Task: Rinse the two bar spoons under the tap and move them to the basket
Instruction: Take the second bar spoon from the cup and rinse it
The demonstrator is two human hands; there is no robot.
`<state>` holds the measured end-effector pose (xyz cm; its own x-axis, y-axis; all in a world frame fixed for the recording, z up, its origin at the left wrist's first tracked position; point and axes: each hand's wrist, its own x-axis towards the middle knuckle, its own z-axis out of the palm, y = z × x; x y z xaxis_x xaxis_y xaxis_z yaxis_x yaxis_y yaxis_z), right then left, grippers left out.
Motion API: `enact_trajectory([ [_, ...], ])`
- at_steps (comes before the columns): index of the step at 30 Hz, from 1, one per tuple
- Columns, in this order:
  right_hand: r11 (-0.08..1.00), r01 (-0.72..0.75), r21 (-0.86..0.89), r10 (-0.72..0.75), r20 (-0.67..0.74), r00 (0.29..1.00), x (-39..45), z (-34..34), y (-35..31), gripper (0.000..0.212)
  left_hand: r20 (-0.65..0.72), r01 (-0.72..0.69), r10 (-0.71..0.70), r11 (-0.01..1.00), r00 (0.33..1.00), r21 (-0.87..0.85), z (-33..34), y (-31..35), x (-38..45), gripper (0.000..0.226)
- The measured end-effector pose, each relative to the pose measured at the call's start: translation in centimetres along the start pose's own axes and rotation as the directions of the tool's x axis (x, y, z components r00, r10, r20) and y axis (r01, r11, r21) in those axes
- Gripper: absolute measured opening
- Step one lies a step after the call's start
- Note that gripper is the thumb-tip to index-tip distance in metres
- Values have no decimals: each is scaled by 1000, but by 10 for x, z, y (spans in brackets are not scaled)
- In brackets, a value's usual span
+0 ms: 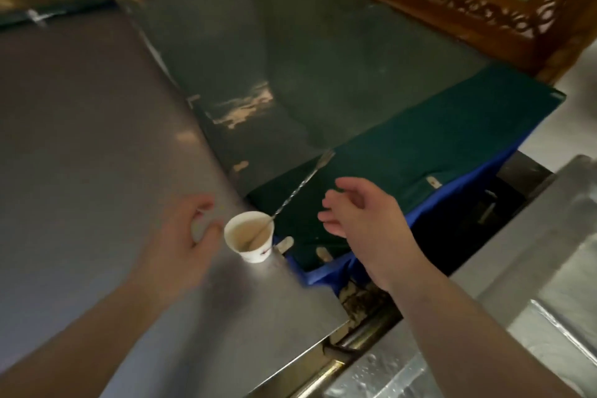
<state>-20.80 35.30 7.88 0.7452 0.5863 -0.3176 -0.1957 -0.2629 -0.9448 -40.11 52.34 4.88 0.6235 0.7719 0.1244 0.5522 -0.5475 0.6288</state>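
Note:
One long twisted bar spoon (298,187) stands tilted in a small white paper cup (250,241) of pale liquid at the steel counter's right edge; its forked top end points up and right. My left hand (185,239) hovers just left of the cup, fingers loosely curled, holding nothing I can make out. My right hand (361,220) is open to the right of the spoon, not touching it. A second spoon, the tap and the basket are not visible.
A steel counter (80,139) fills the left. A blue bin with a dark green lid (436,139) sits below the counter edge. A wet steel sink area (549,284) lies at the right. A carved wooden frame (452,0) stands behind.

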Motion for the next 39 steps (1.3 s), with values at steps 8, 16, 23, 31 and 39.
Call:
enact_trajectory([
  [8,999,18,29,-17,-29,999,27,35,-10,24,248,-56,9,981,969,184,23,-27,-9,73],
  [16,999,14,48,-11,-55,998,25,38,-8,30,195,-57,26,986,980,154,29,-31,-4,64],
  [23,986,11,165,12,-138,990,14,32,0,30,205,-50,17,987,979,155,29,-31,-4,64],
  [31,899,-79,432,170,-175,970,-1,15,-1,29,223,-36,-6,983,975,181,26,-25,-3,65],
  [39,833,-85,546,201,-155,967,-15,-6,9,27,160,-71,43,983,986,169,20,-12,-8,77],
])
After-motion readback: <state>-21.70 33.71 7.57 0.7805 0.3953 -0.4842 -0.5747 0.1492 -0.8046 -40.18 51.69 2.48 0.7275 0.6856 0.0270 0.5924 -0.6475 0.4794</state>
